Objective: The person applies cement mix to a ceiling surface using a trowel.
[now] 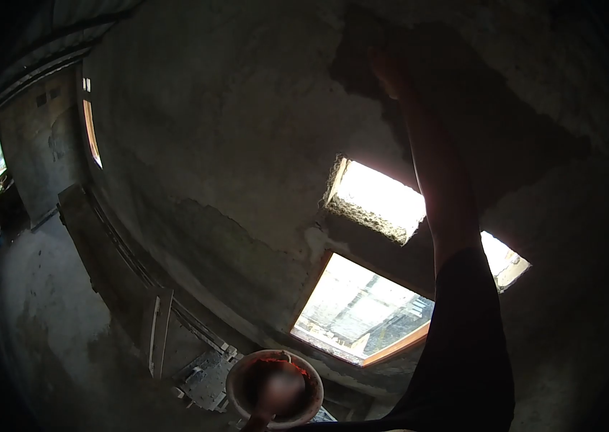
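Observation:
My right arm, in a dark sleeve pushed up to the elbow, is raised high against the wall. My right hand (386, 75) is at the top, over a darker, damp-looking patch (491, 93) of the plaster. Shadow hides its fingers, and I cannot make out whether it holds a tool. Low in the view is a round bucket (236, 385) with a pale rim and reddish inner edge. My left hand (279, 392) is over its mouth, smeared by motion. Its fingers and the bucket's contents do not show clearly.
A rough-edged opening (376, 201) and a wood-framed window (362, 309) let in bright light beside my arm. Long boards (106, 259) run along the left. A grey, dirty board (207, 378) lies near the bucket. Corrugated roofing (45, 36) shows at upper left.

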A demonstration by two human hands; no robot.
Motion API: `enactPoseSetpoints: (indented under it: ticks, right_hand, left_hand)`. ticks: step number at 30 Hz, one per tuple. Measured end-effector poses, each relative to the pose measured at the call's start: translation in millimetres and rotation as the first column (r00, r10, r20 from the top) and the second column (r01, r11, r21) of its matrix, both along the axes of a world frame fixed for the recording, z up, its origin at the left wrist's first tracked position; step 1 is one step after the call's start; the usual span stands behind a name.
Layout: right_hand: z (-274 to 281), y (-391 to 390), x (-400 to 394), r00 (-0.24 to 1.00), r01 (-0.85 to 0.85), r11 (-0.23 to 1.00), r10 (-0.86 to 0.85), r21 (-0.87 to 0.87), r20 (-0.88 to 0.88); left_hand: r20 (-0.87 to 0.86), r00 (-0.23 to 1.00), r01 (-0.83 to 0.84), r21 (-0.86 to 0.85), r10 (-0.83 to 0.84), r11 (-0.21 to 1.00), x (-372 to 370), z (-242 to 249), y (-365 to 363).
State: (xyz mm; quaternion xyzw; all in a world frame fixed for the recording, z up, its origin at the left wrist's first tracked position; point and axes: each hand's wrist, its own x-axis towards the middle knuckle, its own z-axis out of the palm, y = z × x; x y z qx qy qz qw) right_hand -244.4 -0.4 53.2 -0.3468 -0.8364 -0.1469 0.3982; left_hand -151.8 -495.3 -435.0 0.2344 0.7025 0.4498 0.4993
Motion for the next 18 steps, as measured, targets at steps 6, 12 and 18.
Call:
enactPoseSetpoints:
  ticks: [6,12,18]
  right_hand:
    - [11.2,57.4,29.4,0.998,0.016,0.999,-0.018,-0.039,-0.058]
    - [24.2,94.0,51.3,0.991,0.028,0.997,-0.038,-0.078,-0.126]
    - [7.8,91.5,69.5,0.979,0.032,0.994,-0.053,-0.105,-0.198]
  left_hand:
    - [-0.035,0.999,0.035,-0.009,-0.036,0.999,3.6,-3.2,7.3]
    - [-0.036,0.996,0.086,-0.007,-0.086,0.996,7.4,4.4,8.9]
    - [-0.006,0.993,0.116,0.003,-0.116,0.993,9.0,12.1,6.7]
